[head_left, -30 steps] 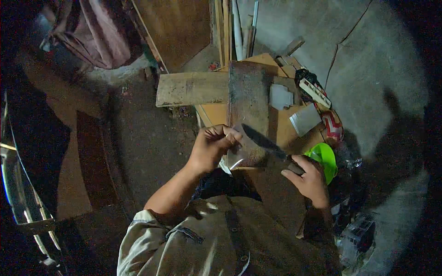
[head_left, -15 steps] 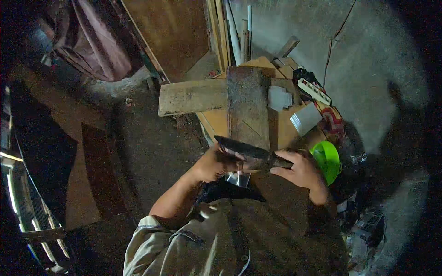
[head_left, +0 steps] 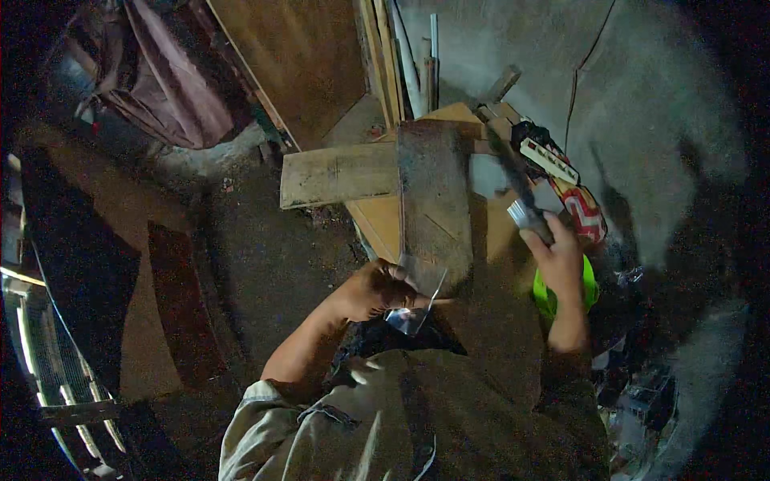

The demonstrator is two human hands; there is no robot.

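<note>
Close to my body, my left hand (head_left: 373, 293) is closed on a clear plastic sheet (head_left: 425, 276). The sheet stands up past my fingers, and a shiny part of it shows below them. Off to the right, my right hand (head_left: 559, 260) grips a long dark knife (head_left: 513, 168) by its handle. The blade points away from me, blurred and well apart from the sheet. It passes over a pale flat piece (head_left: 485, 172) lying on the work surface. Beyond my left hand lies a worn dark board (head_left: 437, 184), lengthwise in front of me.
A pale plank (head_left: 341, 175) sticks out left from the board. At the right are a white power strip (head_left: 549, 160), a red patterned cloth (head_left: 589, 216) and a bright green container (head_left: 589, 284) beneath my right wrist. Wooden sticks (head_left: 385, 64) lean at the back.
My right hand has swung the knife away from the left hand, to the right and farther out. The clear sheet in my left hand now shows plainly.
</note>
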